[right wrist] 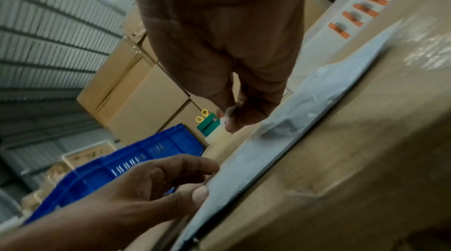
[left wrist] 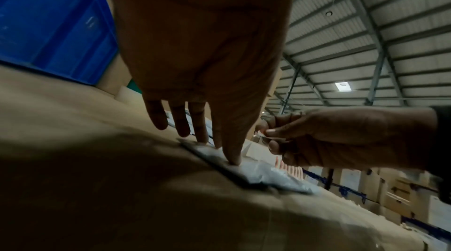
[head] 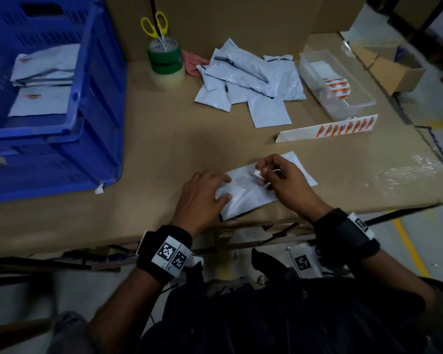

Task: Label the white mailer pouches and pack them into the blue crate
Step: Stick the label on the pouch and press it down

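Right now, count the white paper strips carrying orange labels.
2. One long folded strip lies on the cardboard tabletop beyond the right hand; one curled strip sits inside the clear plastic tray behind it. Others may lie hidden there.

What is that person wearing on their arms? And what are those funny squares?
Both hands are bare, with no gloves. The left hand has a thick black wrist strap behind it, carrying a white tag with two black-and-white checker-like square codes. The right hand has a similar black wrist band with one white square code tag. No sleeves cover the forearms.
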The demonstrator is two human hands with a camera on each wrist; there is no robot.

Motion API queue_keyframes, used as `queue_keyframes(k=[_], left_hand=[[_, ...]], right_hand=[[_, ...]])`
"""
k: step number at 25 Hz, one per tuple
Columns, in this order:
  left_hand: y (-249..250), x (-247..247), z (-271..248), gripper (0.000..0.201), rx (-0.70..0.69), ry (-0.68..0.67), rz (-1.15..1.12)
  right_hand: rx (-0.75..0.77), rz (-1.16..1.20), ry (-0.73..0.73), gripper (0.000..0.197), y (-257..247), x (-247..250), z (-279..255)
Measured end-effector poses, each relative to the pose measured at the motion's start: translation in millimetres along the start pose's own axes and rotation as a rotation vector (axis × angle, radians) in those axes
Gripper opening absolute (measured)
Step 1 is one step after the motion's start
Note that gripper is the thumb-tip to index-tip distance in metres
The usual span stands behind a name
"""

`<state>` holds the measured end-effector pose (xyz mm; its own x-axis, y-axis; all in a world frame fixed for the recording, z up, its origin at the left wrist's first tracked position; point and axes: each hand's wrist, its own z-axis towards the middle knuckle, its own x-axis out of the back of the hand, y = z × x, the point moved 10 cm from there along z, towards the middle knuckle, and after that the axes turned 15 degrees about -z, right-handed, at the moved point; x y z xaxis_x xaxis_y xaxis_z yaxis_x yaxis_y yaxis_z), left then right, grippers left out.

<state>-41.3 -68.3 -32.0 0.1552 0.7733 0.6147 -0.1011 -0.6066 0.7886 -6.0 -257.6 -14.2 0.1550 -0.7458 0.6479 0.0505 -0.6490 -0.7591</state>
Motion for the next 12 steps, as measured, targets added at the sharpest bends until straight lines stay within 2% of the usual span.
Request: queue_keyframes(k=[4,7,12], left_hand=[[-19,-5,-7,0.054,0.076,-0.004,0.034],[-25,-6,-12,0.071,0.054,-0.017,0.013],[-39,-7,-10,0.077,0.094,-0.020,-0.040]], right_hand=[[0.167,-0.272,-0.022,0.012,-20,-16,5],[0.207,-0.315,-0.061,0.010,-23,-30,9],[0.242,-0.364,-0.150,0.009,-20,-49,18]])
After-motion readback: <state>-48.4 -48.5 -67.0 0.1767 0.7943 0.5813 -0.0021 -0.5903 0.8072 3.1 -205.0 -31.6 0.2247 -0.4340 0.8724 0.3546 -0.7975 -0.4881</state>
